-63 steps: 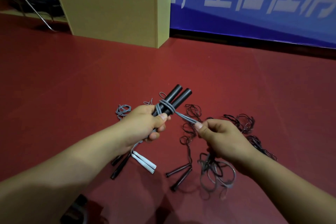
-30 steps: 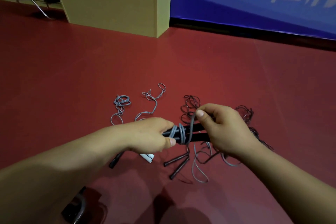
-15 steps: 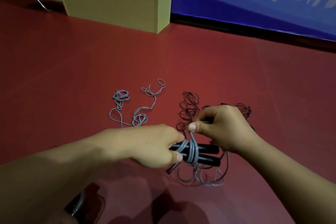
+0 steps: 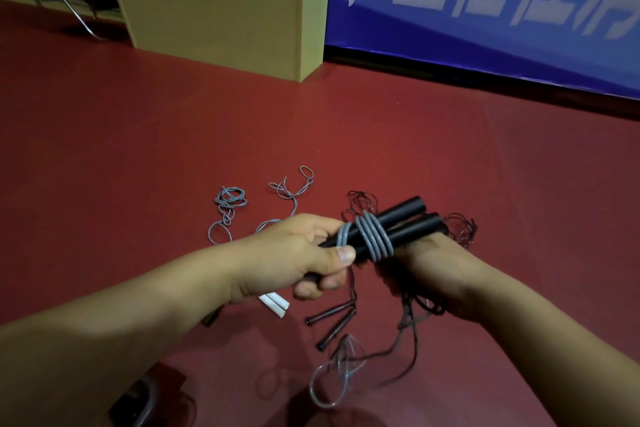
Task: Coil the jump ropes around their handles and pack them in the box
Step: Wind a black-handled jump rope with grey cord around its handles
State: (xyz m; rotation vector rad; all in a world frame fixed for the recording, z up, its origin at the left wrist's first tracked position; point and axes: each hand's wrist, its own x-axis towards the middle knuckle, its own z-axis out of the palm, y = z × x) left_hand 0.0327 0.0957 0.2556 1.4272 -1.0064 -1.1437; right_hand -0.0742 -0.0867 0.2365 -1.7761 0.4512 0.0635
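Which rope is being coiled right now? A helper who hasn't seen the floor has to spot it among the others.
Start at the big cardboard box on the red floor, then come down to the left hand. It grips two thick black handles side by side, wound with grey cord. The other ropes lie loose on the floor, unwound.

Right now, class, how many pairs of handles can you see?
4: black pair in left hand; white pair and slim dark pair on floor; fourth pair mostly hidden under forearm.
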